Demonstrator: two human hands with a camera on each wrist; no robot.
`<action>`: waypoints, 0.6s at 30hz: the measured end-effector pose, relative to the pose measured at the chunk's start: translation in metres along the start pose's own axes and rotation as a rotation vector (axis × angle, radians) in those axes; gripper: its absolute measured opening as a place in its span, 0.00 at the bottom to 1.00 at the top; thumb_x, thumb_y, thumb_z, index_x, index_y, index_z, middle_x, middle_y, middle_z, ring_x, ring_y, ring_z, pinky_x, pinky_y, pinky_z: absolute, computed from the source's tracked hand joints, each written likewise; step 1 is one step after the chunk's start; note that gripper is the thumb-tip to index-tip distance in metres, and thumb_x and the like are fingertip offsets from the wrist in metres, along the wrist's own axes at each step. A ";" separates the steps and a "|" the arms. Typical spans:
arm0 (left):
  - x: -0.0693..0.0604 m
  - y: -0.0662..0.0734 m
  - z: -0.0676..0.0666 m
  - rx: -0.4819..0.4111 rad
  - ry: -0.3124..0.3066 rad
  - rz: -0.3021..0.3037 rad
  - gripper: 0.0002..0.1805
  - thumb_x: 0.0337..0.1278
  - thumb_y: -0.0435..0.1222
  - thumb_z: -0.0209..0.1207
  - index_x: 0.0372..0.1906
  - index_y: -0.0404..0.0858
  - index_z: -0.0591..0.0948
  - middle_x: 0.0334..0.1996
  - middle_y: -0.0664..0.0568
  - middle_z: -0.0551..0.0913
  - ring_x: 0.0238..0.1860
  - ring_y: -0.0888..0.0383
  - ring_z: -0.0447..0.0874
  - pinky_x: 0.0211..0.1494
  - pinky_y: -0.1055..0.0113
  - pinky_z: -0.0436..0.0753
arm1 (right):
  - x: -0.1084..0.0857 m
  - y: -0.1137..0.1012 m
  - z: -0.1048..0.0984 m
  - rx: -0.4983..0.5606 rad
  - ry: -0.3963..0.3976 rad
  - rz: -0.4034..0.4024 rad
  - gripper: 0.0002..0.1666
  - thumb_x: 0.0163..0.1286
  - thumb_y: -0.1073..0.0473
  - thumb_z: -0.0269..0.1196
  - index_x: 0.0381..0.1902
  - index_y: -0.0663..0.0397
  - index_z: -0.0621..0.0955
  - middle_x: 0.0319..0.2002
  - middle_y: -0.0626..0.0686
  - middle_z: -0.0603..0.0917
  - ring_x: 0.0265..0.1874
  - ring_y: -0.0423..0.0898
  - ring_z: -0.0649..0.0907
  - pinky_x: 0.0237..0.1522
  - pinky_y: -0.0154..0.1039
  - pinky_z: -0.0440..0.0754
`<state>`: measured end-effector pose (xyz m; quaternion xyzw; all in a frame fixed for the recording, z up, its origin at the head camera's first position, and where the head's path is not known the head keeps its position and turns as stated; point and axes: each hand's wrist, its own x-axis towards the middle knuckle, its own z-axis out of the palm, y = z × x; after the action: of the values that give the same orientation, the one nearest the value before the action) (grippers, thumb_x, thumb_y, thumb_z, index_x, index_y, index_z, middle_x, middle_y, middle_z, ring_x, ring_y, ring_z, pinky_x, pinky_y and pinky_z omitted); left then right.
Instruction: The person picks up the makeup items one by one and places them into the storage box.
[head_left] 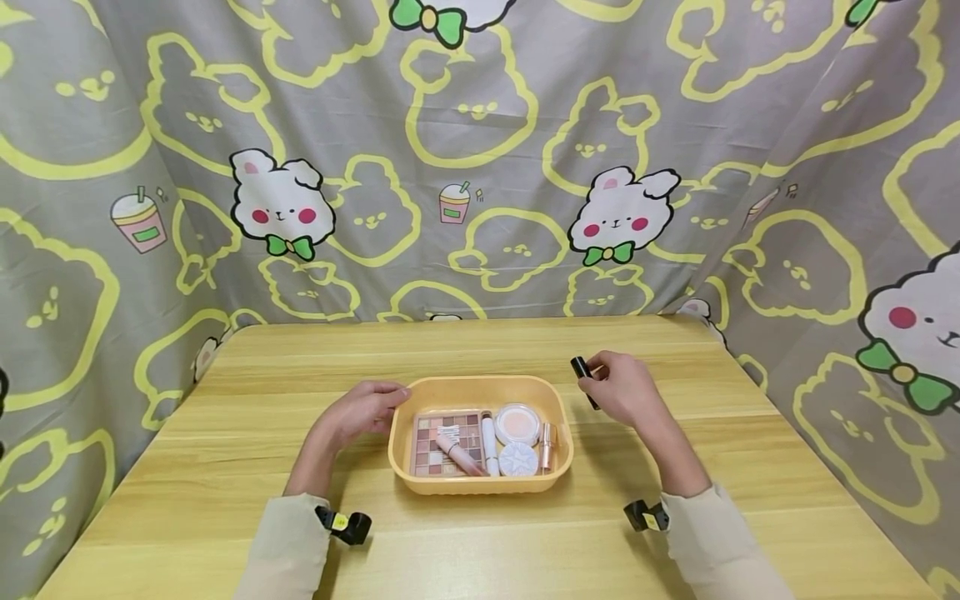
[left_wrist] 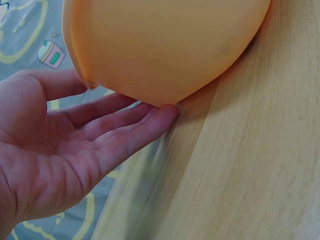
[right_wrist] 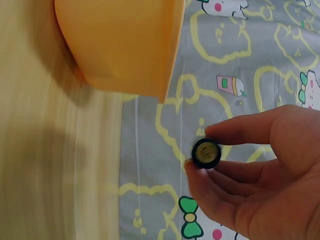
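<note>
A yellow-orange plastic basket (head_left: 480, 485) sits on the table, holding several cosmetics. At its left end my left hand (head_left: 369, 410) grips the rim, the thumb at the edge and the fingers (left_wrist: 125, 132) against the outer wall. Right of the basket, my right hand (head_left: 621, 388) pinches a slim black lipstick tube (head_left: 579, 367) between thumb and fingers, tilted above the table. Its round end (right_wrist: 206, 153) faces the right wrist camera. Inside the basket lie an eyeshadow palette (head_left: 426, 446), a pink tube (head_left: 460, 455), a white tube (head_left: 490, 446) and a rose-gold lipstick (head_left: 548, 447).
Also in the basket are a round clear-lidded compact (head_left: 517, 424) and a white compact with a star pattern (head_left: 519, 459). The wood-grain table (head_left: 480, 550) extends around the basket. A grey patterned curtain (head_left: 510, 292) hangs behind the table and along both sides.
</note>
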<state>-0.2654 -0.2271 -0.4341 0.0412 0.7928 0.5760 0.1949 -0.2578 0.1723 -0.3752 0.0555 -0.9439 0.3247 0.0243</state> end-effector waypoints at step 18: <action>0.000 0.001 0.000 0.004 -0.001 0.007 0.29 0.78 0.44 0.50 0.68 0.24 0.70 0.63 0.33 0.78 0.61 0.45 0.82 0.57 0.54 0.86 | -0.006 -0.019 0.023 0.083 0.038 -0.061 0.18 0.67 0.61 0.62 0.52 0.68 0.82 0.36 0.60 0.87 0.21 0.44 0.85 0.22 0.36 0.83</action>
<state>-0.2653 -0.2269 -0.4335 0.0449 0.7938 0.5750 0.1930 -0.2497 0.1434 -0.3820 0.0791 -0.9267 0.3638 0.0501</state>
